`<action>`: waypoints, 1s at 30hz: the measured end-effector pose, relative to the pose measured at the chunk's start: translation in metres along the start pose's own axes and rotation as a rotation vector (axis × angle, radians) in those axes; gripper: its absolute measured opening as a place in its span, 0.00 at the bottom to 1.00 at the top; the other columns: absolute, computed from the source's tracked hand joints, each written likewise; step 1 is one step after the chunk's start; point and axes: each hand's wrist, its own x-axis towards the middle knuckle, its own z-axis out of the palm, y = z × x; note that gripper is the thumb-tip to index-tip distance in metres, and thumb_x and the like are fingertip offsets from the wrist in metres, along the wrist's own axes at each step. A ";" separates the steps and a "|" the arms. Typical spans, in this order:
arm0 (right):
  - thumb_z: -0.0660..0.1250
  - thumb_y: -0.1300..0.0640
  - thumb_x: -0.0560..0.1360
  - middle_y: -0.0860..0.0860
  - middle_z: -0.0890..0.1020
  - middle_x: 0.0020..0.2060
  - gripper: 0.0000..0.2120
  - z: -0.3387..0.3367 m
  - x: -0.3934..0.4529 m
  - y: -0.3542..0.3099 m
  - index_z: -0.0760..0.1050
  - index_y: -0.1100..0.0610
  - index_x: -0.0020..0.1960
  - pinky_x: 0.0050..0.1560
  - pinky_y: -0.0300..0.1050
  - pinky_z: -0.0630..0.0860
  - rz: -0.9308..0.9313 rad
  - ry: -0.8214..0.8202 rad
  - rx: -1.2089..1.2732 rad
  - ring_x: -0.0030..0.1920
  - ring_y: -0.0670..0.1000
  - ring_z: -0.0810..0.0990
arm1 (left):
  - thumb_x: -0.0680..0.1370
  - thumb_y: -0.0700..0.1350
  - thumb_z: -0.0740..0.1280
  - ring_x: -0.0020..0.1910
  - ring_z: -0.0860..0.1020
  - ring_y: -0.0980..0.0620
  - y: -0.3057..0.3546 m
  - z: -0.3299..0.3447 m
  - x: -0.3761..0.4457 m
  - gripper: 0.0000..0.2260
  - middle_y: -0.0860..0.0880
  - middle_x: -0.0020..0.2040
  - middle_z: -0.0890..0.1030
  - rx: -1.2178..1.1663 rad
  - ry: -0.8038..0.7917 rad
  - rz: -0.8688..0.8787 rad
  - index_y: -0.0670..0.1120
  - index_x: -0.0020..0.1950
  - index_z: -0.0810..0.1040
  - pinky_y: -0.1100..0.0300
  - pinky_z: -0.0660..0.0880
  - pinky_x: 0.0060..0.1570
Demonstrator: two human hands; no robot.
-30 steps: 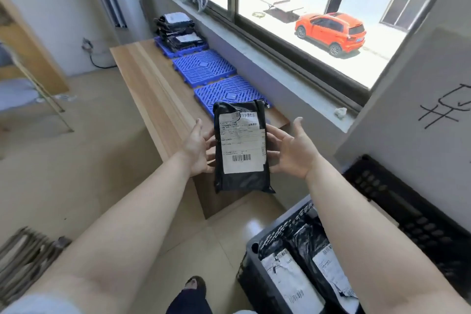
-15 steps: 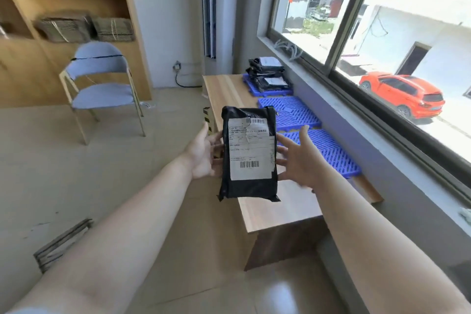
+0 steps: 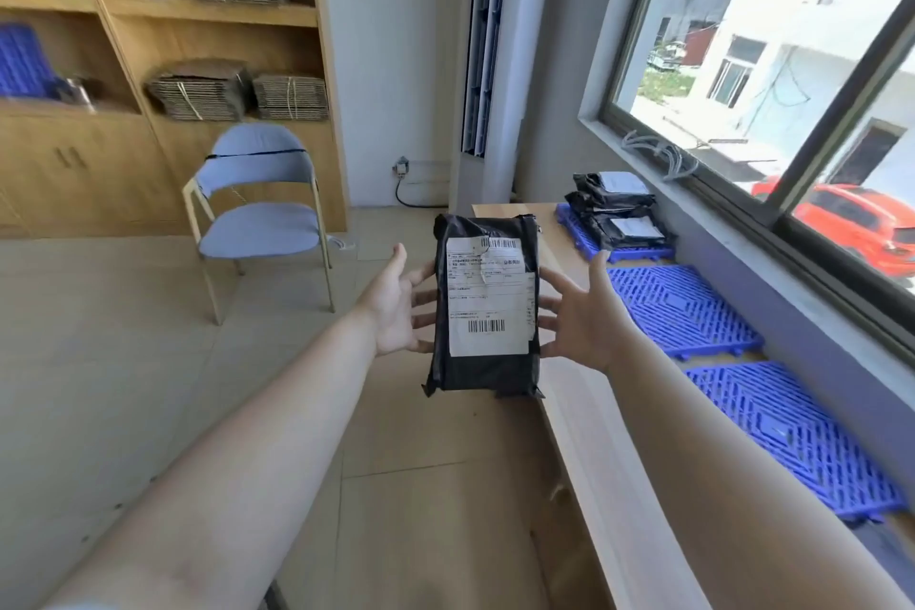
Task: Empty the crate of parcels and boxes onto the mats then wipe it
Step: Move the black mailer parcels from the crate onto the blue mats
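While both hands, left (image 3: pixel 396 312) and right (image 3: pixel 582 320), held parcel (image 3: pixel 485 307) upright, fingers spread straight along its side edges; soft poly mailer looked light, slippery; flank support suited.

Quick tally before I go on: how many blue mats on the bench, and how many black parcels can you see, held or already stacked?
Blue mats on the bench: 3 (far mat, middle mat, near mat)
Black parcels: at least 3: held parcel between left hand and right hand, plus at least 2 in the stack on the far mat; exact number unclear
Total: at least 6
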 end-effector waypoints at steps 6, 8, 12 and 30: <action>0.45 0.17 0.66 0.61 0.72 0.70 0.44 -0.014 0.116 -0.038 0.75 0.45 0.65 0.69 0.75 0.54 0.036 -0.033 0.020 0.72 0.64 0.68 | 0.78 0.72 0.46 0.57 0.75 0.44 0.048 -0.036 0.091 0.31 0.45 0.57 0.77 -0.018 0.030 0.003 0.58 0.63 0.80 0.41 0.72 0.55; 0.46 0.17 0.65 0.61 0.70 0.72 0.46 -0.021 0.155 -0.058 0.74 0.46 0.68 0.68 0.74 0.59 0.041 -0.053 0.007 0.69 0.64 0.70 | 0.78 0.72 0.46 0.55 0.76 0.44 0.070 -0.041 0.125 0.31 0.45 0.56 0.78 -0.020 0.053 0.015 0.58 0.63 0.80 0.42 0.73 0.52; 0.44 0.18 0.66 0.59 0.75 0.68 0.47 -0.026 0.238 -0.105 0.70 0.46 0.72 0.63 0.76 0.65 0.058 -0.084 -0.003 0.70 0.65 0.71 | 0.77 0.73 0.46 0.58 0.76 0.44 0.120 -0.057 0.188 0.31 0.44 0.60 0.78 -0.056 0.083 0.033 0.58 0.64 0.79 0.40 0.72 0.54; 0.41 0.20 0.70 0.58 0.76 0.66 0.45 -0.005 0.560 -0.200 0.71 0.47 0.72 0.54 0.67 0.74 0.052 0.090 0.100 0.63 0.61 0.76 | 0.78 0.72 0.45 0.63 0.73 0.43 0.311 -0.198 0.465 0.30 0.45 0.63 0.76 0.026 0.019 -0.068 0.59 0.68 0.74 0.32 0.63 0.66</action>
